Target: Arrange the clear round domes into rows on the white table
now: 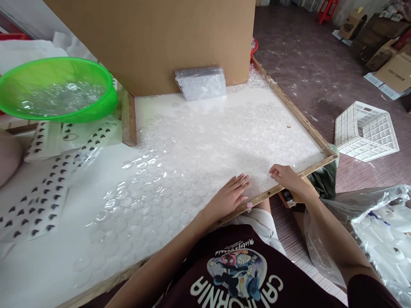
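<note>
Many clear round plastic discs (144,214) are spread in a layer over a white tabletop (41,265) with a wooden rim. My left hand (227,196) lies flat on the discs near the front edge, fingers stretched out. To its right, my right hand (287,177) reaches over the wooden rim (272,192) with its fingers bent and drawn together. Whatever those fingers hold, if anything, is too clear and small to make out. Other transparent discs lie between the two hands.
A green basket (105,102) of clear pieces stands at the left, beside sheets with dark heart-like marks (48,192). A large cardboard panel (160,38) rises behind a clear plastic packet (202,83). At right are a white crate (366,132) and an open plastic bag (337,209).
</note>
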Tool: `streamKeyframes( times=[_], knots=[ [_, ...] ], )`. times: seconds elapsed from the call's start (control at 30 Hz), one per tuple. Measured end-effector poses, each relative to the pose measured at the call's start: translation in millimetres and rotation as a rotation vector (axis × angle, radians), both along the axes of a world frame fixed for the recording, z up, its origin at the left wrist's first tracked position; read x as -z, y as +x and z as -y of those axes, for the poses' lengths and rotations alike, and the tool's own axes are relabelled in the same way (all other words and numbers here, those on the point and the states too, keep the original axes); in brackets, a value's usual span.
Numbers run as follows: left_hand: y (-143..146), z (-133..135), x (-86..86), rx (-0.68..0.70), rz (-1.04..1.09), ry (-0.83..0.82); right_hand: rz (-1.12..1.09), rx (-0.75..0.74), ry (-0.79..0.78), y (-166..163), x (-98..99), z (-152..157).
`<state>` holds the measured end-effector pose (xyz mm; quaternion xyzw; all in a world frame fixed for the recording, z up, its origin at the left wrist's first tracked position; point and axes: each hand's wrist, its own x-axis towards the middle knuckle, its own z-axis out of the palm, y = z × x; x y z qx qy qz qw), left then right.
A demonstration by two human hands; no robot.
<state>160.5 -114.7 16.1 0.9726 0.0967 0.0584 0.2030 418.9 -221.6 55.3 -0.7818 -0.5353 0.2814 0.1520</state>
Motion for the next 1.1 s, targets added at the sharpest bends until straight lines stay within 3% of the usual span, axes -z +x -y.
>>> streamKeyframes(
  times=[0.17, 0.33, 0.57, 0.8, 0.93, 1.1],
  knots=[
    [-8, 0, 0.4, -0.027, 0.0, -0.006, -0.01, 0.051, 0.112, 4, 8.3, -4],
    [-14, 0, 1.9, -0.046, -0.003, -0.03, -0.042, 0.073, 0.19, 14, -0.2, 0],
    [-17, 1, 5.3, -0.066, 0.023, -0.052, 0.113, 0.102, 0.08, 24, -2.6, 14],
    [-19, 4, 2.4, -0.074, 0.025, -0.067, -0.109, 0.053, 0.047, 16, -2.3, 15],
    [-22, 5, 2.8, -0.084, 0.019, -0.075, 0.065, 0.117, 0.126, 30, -3.9, 18],
    [-23, 6, 4.5, -0.099, 0.028, -0.089, 0.188, 0.088, 0.082, 44, 3.0, 26]
  ],
)
